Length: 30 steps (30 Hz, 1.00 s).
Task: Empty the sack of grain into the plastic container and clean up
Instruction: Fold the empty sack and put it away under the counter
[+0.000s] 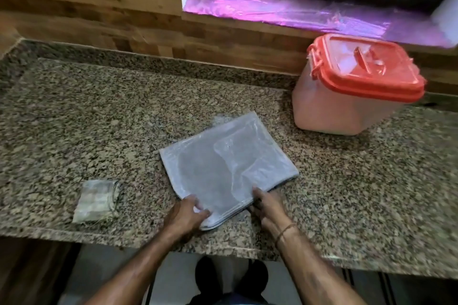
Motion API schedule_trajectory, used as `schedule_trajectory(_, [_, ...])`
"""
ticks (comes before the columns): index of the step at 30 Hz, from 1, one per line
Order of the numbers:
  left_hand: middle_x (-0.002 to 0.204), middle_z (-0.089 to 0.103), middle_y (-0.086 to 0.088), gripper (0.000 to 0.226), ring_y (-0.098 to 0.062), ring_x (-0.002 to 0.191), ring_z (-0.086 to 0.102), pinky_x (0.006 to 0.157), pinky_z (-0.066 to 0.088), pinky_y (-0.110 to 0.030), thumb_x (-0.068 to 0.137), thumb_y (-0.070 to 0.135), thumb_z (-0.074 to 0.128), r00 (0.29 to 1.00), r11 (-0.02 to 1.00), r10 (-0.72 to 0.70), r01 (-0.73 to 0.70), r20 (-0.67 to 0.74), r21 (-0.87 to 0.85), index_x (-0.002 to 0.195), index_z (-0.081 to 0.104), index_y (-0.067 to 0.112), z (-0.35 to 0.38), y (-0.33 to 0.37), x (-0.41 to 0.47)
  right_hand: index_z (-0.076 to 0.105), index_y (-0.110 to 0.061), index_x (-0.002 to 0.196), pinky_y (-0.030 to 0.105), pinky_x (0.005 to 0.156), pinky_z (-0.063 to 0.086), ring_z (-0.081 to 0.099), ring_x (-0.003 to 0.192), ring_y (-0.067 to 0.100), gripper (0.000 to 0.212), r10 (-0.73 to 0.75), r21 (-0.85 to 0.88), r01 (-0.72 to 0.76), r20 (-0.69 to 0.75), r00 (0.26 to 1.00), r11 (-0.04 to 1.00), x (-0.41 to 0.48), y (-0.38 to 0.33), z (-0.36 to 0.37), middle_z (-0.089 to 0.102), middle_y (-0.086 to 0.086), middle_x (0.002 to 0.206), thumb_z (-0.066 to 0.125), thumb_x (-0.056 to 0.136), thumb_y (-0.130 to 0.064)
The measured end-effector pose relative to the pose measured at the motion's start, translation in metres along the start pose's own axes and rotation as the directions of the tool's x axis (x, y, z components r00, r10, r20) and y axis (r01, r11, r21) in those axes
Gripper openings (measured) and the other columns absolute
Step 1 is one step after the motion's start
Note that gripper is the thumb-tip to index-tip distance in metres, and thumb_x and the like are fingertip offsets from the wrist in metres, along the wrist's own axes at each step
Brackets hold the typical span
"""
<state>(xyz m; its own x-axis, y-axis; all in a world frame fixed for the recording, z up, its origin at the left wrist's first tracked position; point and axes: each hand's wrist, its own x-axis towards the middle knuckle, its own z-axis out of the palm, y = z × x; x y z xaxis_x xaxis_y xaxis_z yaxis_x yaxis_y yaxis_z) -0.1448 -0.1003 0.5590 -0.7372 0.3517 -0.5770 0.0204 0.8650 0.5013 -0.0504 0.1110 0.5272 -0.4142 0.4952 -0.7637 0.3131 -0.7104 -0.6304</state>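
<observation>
Sack (pixel 228 168), folded flat, pale and glossy, lies mid-counter (pixel 99 119) on speckled granite. Left hand (pixel 188 215) pinches its near corner; right hand (pixel 267 205) rests straight, close-set fingers on its edge. Boxy translucent container (pixel 342 109), red lid (pixel 366 69) on, stands well apart at right rear; a crumpled wad (pixel 98 202) lies to the left.

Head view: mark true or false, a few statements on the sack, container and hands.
1. The red lid sits on the container. True.
2. The sack stands upright and full. False: it lies folded flat on the counter.
3. The left hand and right hand are both at the sack's near edge. True.
4. The small folded bundle lies right of the sack. False: it lies to its left.
5. The sack touches the container. False: bare counter shows between them.
</observation>
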Motion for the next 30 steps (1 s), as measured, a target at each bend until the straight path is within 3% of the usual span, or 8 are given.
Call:
schedule_trajectory(4, [0.102, 0.071, 0.002, 0.042, -0.022, 0.096, 0.065, 0.075, 0.043, -0.030, 0.082, 0.066, 0.065, 0.991, 0.961, 0.068, -0.096, 0.114, 0.261, 0.094, 0.061, 0.026, -0.011, 0.013, 0.009, 0.067, -0.005, 0.113, 0.028, 0.054, 0.056, 0.069, 0.080, 0.023, 0.020, -0.110, -0.264, 0.080, -0.098, 0.989, 0.961, 0.006, 0.003, -0.010, 0.075, 0.015, 0.108, 0.071, 0.093, -0.008])
schedule_trajectory(9, [0.096, 0.065, 0.005, 0.045, -0.013, 0.083, 0.058, 0.068, 0.037, -0.028, 0.091, 0.063, 0.059, 0.982, 0.815, 0.187, -0.134, -0.037, 0.563, 0.115, 0.063, 0.025, -0.034, 0.034, 0.014, 0.073, -0.011, 0.106, 0.043, 0.092, 0.060, 0.072, 0.095, 0.026, 0.025, -0.241, -0.570, 0.125, -0.133, 0.961, 0.812, 0.012, -0.010, -0.034, 0.076, 0.004, 0.101, 0.077, 0.084, -0.023])
schedule_trajectory(12, [0.128, 0.052, -0.006, 0.061, -0.017, 0.103, 0.052, 0.074, 0.040, -0.028, 0.092, 0.055, 0.064, 0.946, 0.861, 0.273, -0.159, -0.176, 0.483, 0.142, 0.046, 0.024, -0.038, 0.040, 0.030, 0.076, -0.014, 0.104, 0.045, 0.090, 0.061, 0.074, 0.092, 0.025, 0.028, -0.279, -0.706, 0.153, -0.066, 0.958, 0.691, 0.016, -0.021, -0.048, 0.078, 0.002, 0.099, 0.076, 0.079, -0.028])
schedule_trajectory(15, [0.142, 0.043, -0.010, 0.067, -0.025, 0.117, 0.053, 0.086, 0.047, -0.036, 0.092, 0.050, 0.067, 0.962, 0.942, 0.202, -0.140, -0.182, 0.304, 0.146, 0.044, 0.017, -0.032, 0.043, 0.048, 0.075, -0.014, 0.102, 0.047, 0.085, 0.063, 0.074, 0.088, 0.026, 0.016, -0.291, -0.737, 0.163, -0.047, 0.956, 0.656, 0.018, -0.029, -0.057, 0.078, 0.005, 0.099, 0.073, 0.088, -0.022])
schedule_trajectory(17, [0.134, 0.054, -0.011, 0.053, -0.024, 0.104, 0.060, 0.082, 0.051, -0.035, 0.091, 0.041, 0.071, 0.966, 0.988, 0.128, -0.105, -0.226, 0.110, 0.134, 0.055, 0.015, -0.027, 0.044, 0.060, 0.071, -0.011, 0.103, 0.039, 0.065, 0.063, 0.073, 0.072, 0.023, 0.012, -0.264, -0.683, 0.141, -0.078, 0.961, 0.717, 0.013, -0.033, -0.057, 0.076, 0.009, 0.097, 0.069, 0.094, -0.018])
schedule_trajectory(20, [0.109, 0.070, -0.008, 0.024, -0.024, 0.086, 0.067, 0.076, 0.058, -0.035, 0.089, 0.031, 0.076, 0.960, 0.997, 0.036, -0.055, -0.277, -0.061, 0.103, 0.060, 0.020, -0.022, 0.046, 0.069, 0.062, -0.004, 0.110, 0.021, 0.036, 0.044, 0.071, 0.058, 0.018, 0.011, -0.132, -0.526, 0.053, -0.114, 0.985, 0.849, 0.005, -0.034, -0.058, 0.069, 0.013, 0.095, 0.060, 0.101, -0.010])
schedule_trajectory(24, [0.096, 0.069, -0.004, 0.023, -0.024, 0.084, 0.066, 0.072, 0.054, -0.032, 0.086, 0.031, 0.079, 0.958, 0.992, -0.050, 0.016, -0.283, -0.121, 0.099, 0.063, 0.021, -0.017, 0.044, 0.070, 0.056, -0.003, 0.126, 0.018, 0.037, 0.046, 0.077, 0.067, 0.022, 0.023, -0.098, -0.414, 0.065, -0.057, 0.994, 0.908, 0.001, -0.033, -0.062, 0.064, 0.017, 0.118, 0.050, 0.104, -0.002])
schedule_trajectory(30, [0.081, 0.071, -0.001, 0.025, -0.021, 0.071, 0.063, 0.058, 0.042, -0.025, 0.085, 0.038, 0.078, 0.958, 0.981, -0.136, 0.093, -0.253, -0.172, 0.079, 0.068, 0.016, -0.015, 0.031, 0.074, 0.060, 0.000, 0.121, 0.018, 0.042, 0.050, 0.078, 0.070, 0.020, 0.019, -0.079, -0.386, 0.059, -0.038, 0.996, 0.921, -0.004, -0.035, -0.072, 0.067, 0.015, 0.112, 0.055, 0.104, -0.007])
